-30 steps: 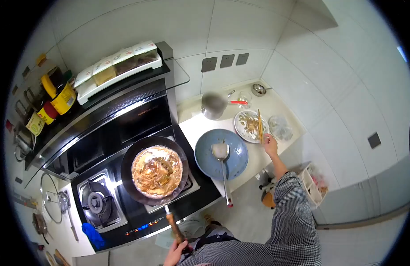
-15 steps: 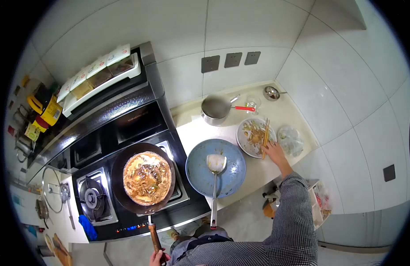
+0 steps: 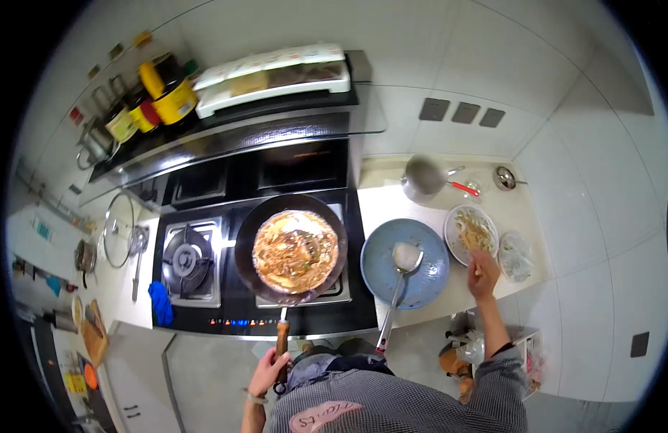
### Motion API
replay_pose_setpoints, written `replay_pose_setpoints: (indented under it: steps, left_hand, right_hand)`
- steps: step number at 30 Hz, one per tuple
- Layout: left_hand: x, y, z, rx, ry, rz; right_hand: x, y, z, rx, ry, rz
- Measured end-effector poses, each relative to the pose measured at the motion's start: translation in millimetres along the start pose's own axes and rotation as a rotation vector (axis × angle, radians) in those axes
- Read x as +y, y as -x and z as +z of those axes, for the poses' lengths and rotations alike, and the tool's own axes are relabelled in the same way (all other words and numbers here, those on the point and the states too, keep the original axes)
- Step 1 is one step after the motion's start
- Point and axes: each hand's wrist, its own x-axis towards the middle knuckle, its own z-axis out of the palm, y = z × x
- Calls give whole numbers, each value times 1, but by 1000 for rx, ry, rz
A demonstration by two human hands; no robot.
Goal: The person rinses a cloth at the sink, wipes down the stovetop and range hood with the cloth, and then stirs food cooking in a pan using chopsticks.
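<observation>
A dark wok [image 3: 247, 249] full of brown, saucy food sits on the right burner of the black stove. My left hand [image 3: 267, 373] is wrapped round its wooden handle. At the right, my right hand [image 3: 482, 274] is closed on chopsticks [image 3: 479, 271], just in front of a white plate of food scraps [image 3: 449, 229]. Between the wok and the plate lies a blue pan [image 3: 377, 267] with a metal spatula [image 3: 393, 307] resting in it, its handle sticking out over the counter's front edge.
Behind the pan stands a pot [image 3: 415, 189] with a red-tipped handle. A small metal bowl [image 3: 504, 178] and a plastic bag [image 3: 516, 258] are at the right. The left burner [image 3: 186, 258] holds nothing. A blue cloth [image 3: 160, 303] hangs at the stove's front.
The view has turned, so everything sits differently in frame. My right hand has drawn back from the plate towards the counter's front, with the chopsticks in it. My left hand still holds the wok handle.
</observation>
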Motion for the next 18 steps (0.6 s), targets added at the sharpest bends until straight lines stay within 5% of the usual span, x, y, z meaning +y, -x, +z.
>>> replay_pose_setpoints:
  steps: [6, 8, 11, 18]
  left_hand:
    - [5, -3, 9, -95, 107, 3]
    - [6, -1, 11, -33, 30, 26]
    - [-7, -7, 11, -9, 26, 81]
    - [-18, -12, 10, 5, 6, 129]
  right_hand:
    - [-147, 2, 71, -156, -832, 635]
    - [-194, -14, 96, -155, -1107, 680]
    - [-233, -18, 128, -310, -1160, 792]
    - [-269, -14, 165, -354, -1053, 684]
